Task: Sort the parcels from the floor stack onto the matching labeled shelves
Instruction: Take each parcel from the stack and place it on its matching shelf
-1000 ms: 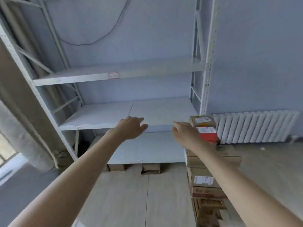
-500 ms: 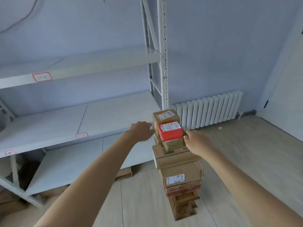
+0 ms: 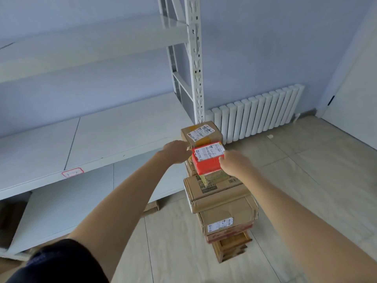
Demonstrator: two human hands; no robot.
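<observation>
A tall stack of cardboard parcels stands on the floor beside the white shelf rack. On top sit a brown parcel with a white label and, in front of it, a red parcel with a white label. My left hand presses against the red parcel's left side. My right hand holds its right side. The red parcel still rests on the stack. The middle shelf carries a red-framed label on its front edge.
An upper shelf and a bottom shelf belong to the same rack, with its perforated upright right behind the stack. A white radiator lines the wall. A white door is at right. Light wooden floor lies around the stack.
The view swung right and down from the shelves to the parcel stack. Both hands came in from the shelf area and closed on the two sides of the red parcel.
</observation>
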